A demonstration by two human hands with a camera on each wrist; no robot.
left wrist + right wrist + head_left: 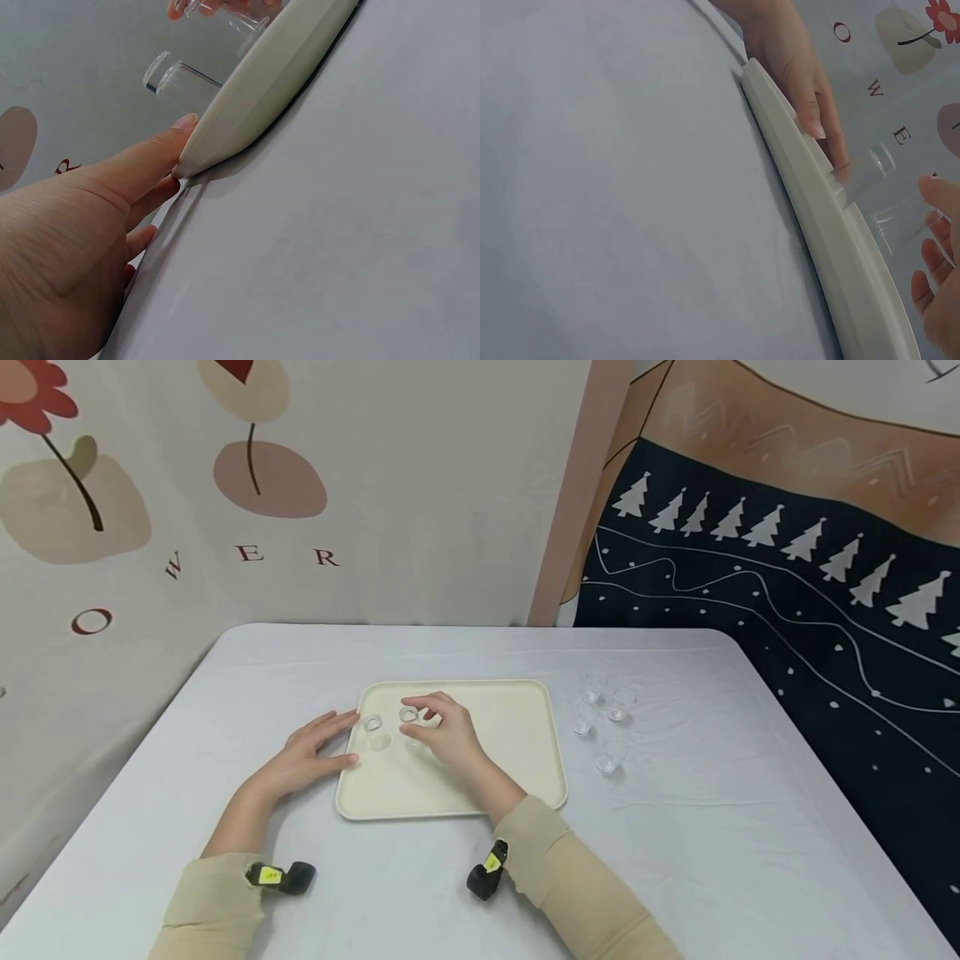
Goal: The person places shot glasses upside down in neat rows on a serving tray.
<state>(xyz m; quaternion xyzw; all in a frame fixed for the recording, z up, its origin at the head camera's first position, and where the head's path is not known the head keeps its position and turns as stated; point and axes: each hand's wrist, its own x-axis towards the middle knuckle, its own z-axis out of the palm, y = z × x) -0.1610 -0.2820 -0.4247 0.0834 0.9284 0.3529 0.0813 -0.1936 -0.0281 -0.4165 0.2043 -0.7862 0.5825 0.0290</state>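
Note:
A cream tray (510, 752) lies on the white table. On its left part stands a small clear cup (377, 741), upright, with a ring-like rim. Just right of it, my right hand (453, 739) pinches a second clear cup (408, 714) near the rim, between thumb and fingers. In the right wrist view that cup (898, 222) looks close above the tray; whether its base touches is hard to tell. My left hand (306, 753) rests at the tray's left edge with fingers spread, its thumb (161, 146) against the rim in the left wrist view.
Several more clear cups (609, 758) stand on the white tablecloth (705, 827) to the right of the tray. A printed cloth (435, 502) hangs behind the table, and a dark tree-patterned one (795, 610) hangs at the right.

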